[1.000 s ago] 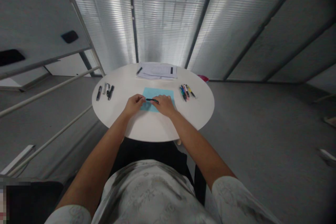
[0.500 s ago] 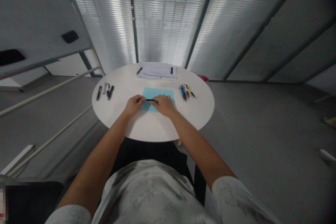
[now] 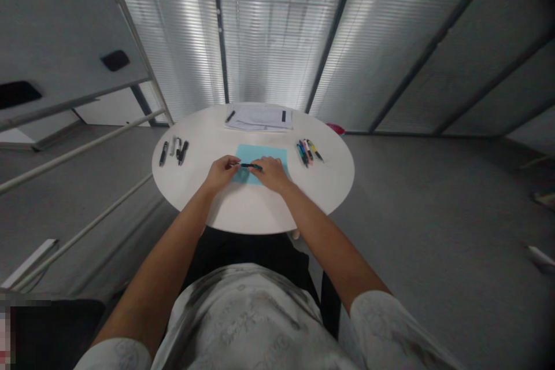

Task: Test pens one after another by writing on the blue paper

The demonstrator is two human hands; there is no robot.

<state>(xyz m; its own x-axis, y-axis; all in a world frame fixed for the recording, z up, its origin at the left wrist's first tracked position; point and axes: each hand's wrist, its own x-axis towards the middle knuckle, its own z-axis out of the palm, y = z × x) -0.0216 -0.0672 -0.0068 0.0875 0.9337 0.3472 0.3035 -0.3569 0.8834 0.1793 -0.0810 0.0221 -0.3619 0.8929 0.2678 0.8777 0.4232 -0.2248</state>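
A dark pen with a green part lies crosswise between my two hands, above a light-blue sheet on the round white table. My left hand is closed in a pinch at the pen's left end; whether a cap or small part sits in those fingers is too small to tell. My right hand is closed around the pen's right end, and its fingers hide part of the barrel. The sheet's right part is partly covered by my right hand.
Several dark pens or markers lie at the table's left side. Several coloured pens lie on the right. A stack of papers rests at the far edge, with a dark pen on it. A white-framed board stands at left.
Both hands stay almost where they were, with the pen between them. The fingers of my left hand have shifted very slightly at the pen's left end.
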